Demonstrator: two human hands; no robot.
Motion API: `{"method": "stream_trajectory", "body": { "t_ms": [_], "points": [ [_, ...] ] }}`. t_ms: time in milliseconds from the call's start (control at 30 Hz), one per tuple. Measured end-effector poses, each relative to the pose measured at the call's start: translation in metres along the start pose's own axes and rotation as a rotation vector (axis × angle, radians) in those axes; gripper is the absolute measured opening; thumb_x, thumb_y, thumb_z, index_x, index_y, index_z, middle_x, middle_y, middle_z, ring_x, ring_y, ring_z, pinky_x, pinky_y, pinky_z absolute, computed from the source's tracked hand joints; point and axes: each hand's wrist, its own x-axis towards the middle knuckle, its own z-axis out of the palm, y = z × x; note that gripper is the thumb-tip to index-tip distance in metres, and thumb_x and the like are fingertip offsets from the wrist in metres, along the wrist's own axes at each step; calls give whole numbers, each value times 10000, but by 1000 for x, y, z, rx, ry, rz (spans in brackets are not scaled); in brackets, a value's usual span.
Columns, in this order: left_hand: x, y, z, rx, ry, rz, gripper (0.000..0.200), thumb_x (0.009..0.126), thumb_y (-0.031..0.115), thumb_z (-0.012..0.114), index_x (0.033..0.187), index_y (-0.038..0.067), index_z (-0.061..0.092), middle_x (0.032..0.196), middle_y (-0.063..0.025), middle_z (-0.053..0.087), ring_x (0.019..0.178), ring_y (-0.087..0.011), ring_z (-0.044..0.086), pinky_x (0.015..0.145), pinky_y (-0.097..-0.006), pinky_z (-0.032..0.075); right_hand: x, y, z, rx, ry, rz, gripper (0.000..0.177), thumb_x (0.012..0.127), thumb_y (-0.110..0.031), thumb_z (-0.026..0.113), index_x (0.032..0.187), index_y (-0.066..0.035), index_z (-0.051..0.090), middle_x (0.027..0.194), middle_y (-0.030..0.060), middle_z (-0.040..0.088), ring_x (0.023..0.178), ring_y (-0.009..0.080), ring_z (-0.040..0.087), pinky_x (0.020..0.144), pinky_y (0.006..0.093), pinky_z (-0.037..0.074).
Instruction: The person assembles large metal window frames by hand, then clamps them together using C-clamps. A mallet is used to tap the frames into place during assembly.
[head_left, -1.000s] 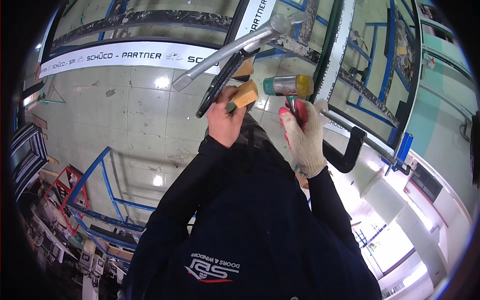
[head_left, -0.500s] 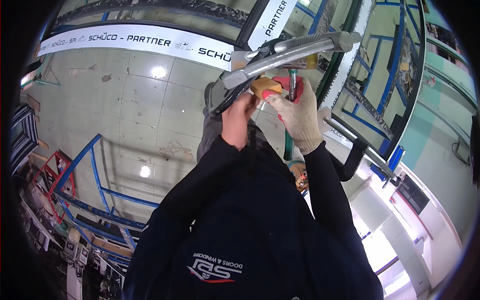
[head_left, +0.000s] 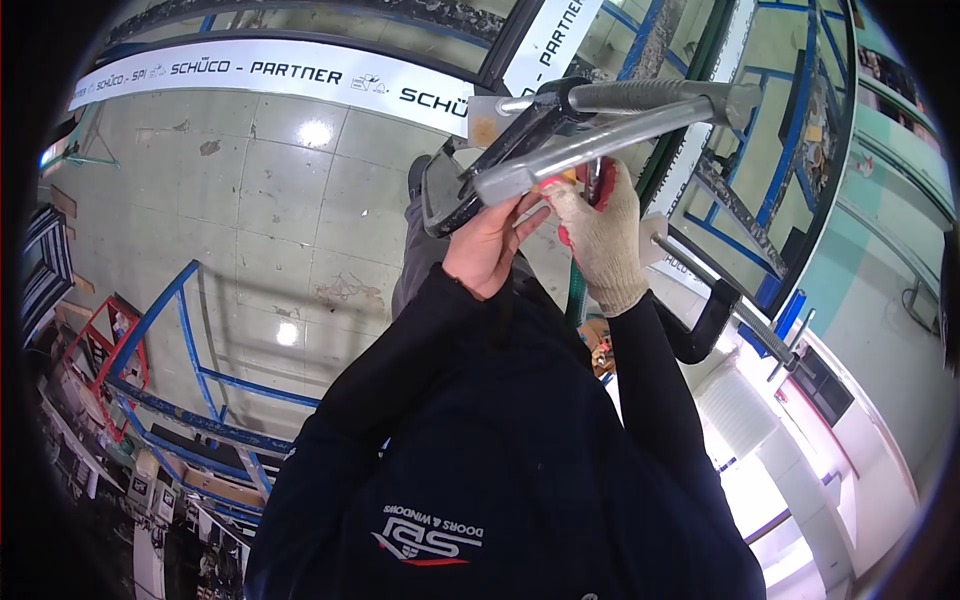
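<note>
My right hand (head_left: 600,240), in a knitted glove with red palm, is closed around the mallet (head_left: 576,298); its green handle shows below the glove and its head is hidden. At the glove's thumb a sliver of a yellow block (head_left: 567,177) shows, mostly covered by a bar. My left hand (head_left: 487,250) is bare, its fingers stretched and apart beside the glove; some fingertips are hidden. Directly above both hands, a large clamp (head_left: 625,140) with a silver bar, threaded screw and black frame grips the workpiece edge.
A second clamp (head_left: 715,325) sits right of my gloved hand. A dark frame with white printed protective film (head_left: 255,72) runs across the top and down the right. Blue metal stands (head_left: 190,330) rise from the tiled floor at left.
The yellow block has gone from clear view to mostly hidden behind the clamp bar. My left fingers have spread away from it. The clamp appears slightly further right and lower.
</note>
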Motion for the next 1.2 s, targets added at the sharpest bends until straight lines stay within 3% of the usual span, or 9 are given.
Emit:
{"method": "stream_trajectory", "body": {
  "t_ms": [233,400,533,633,800,900,1033,1067,1200],
  "points": [
    [24,-18,0,-270,-116,-124,378,1078,360,484,1328,83,541,1280,-41,648,1174,-171,615,1036,-392,482,5,19,-3,75,111,-63,411,875,-199,808,1125,26,571,953,64,673,700,65,585,569,230,465],
    [35,-23,-2,-412,-239,-104,413,1071,333,488,1380,63,523,1384,-109,597,1297,-227,560,1117,-410,427,8,13,-1,-79,175,-117,481,850,-249,831,1121,50,569,981,80,650,778,91,554,691,266,487],
    [35,-25,-1,-423,-262,-89,427,1058,348,522,1375,63,512,1369,-137,600,1278,-245,569,1118,-418,425,12,20,-6,-215,161,-149,471,850,-241,831,1112,48,566,982,82,650,805,106,556,726,273,492],
    [40,-30,-6,-345,-282,-106,467,1089,365,438,1434,51,437,1359,-120,593,1259,-209,566,1090,-377,428,11,21,-6,-216,148,-228,453,868,-239,815,1119,42,563,987,84,649,822,111,573,737,278,496],
    [37,-23,3,-398,-340,-90,488,1043,349,552,1417,44,473,1408,-136,562,1325,-227,519,1159,-397,386,-1,9,-7,-122,163,-93,351,969,-256,695,1137,17,550,895,57,611,626,54,535,493,232,446],
    [37,-23,4,-333,-345,-28,513,1027,362,572,1420,43,486,1424,-144,553,1353,-239,499,1174,-427,381,-24,-3,-17,-78,205,-105,308,1019,-259,609,1158,9,550,759,18,571,560,52,509,487,224,434],
    [42,-32,-5,-397,-366,-4,529,1005,372,607,1412,49,507,1414,-120,569,1327,-241,526,1164,-437,401,-47,-2,-37,-474,142,-231,255,1012,-174,599,1185,10,567,823,83,630,696,132,594,657,316,514],
    [43,-33,-5,-407,-352,1,519,1003,374,609,1401,54,517,1403,-97,578,1307,-223,538,1153,-424,411,-51,-8,-34,-500,133,-192,217,988,-112,604,1176,-6,590,850,121,651,772,197,633,739,352,520],
    [43,-34,-8,-423,-364,34,487,1017,373,581,1384,56,538,1377,-83,594,1267,-201,558,1153,-405,397,-49,-13,-31,-677,30,-296,265,948,-61,610,1212,-36,624,811,137,635,739,286,635,675,369,493]
  ]
}}
